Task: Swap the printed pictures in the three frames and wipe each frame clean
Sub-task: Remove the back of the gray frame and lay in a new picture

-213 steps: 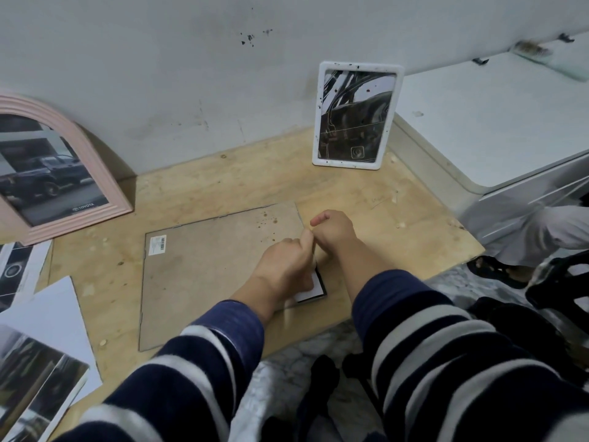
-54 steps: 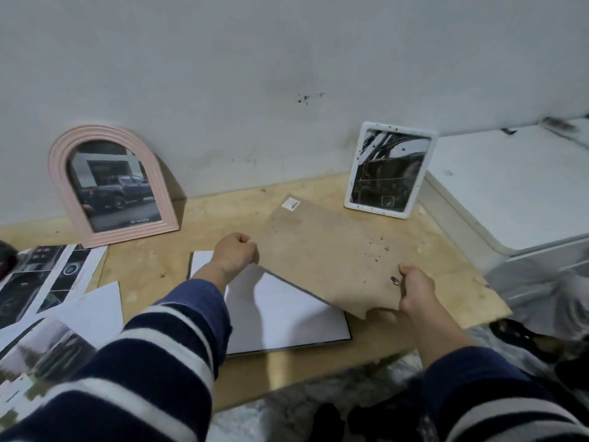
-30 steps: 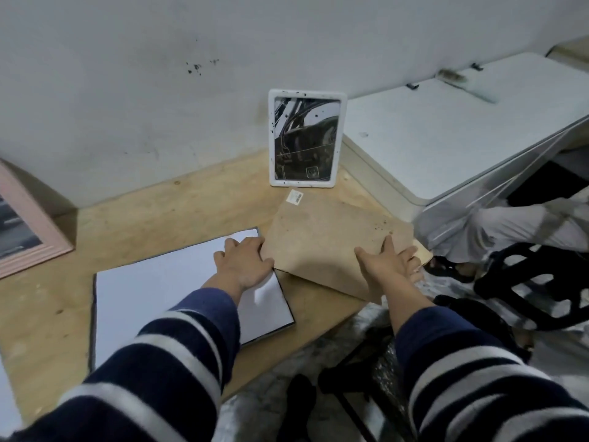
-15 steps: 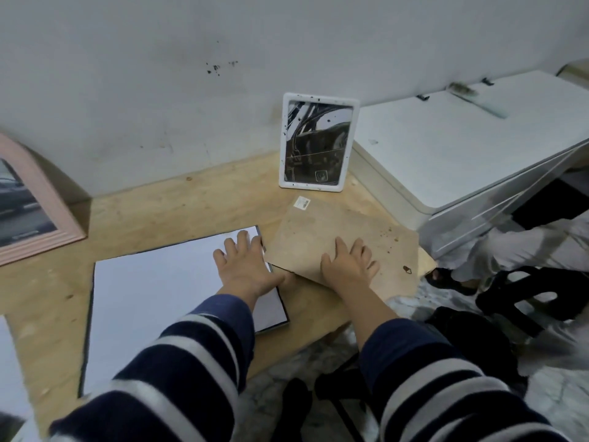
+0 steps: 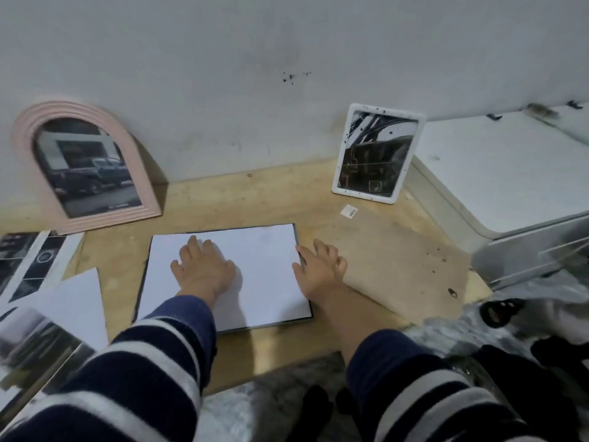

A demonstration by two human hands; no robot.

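With the backing board [image 5: 401,260] now laid aside to the right, both hands have moved onto the face-down frame [image 5: 223,275], left hand [image 5: 204,269] flat on its white sheet [image 5: 264,250], right hand [image 5: 318,266] spread at its edge, gripping nothing, so the print can come out; beyond, on the plywood top [image 5: 255,193], two frames lean on the wall [image 5: 223,74].

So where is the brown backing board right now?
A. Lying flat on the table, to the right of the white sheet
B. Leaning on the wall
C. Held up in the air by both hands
A: the board lies flat on the table just right of the white sheet, and neither hand is lifting it.
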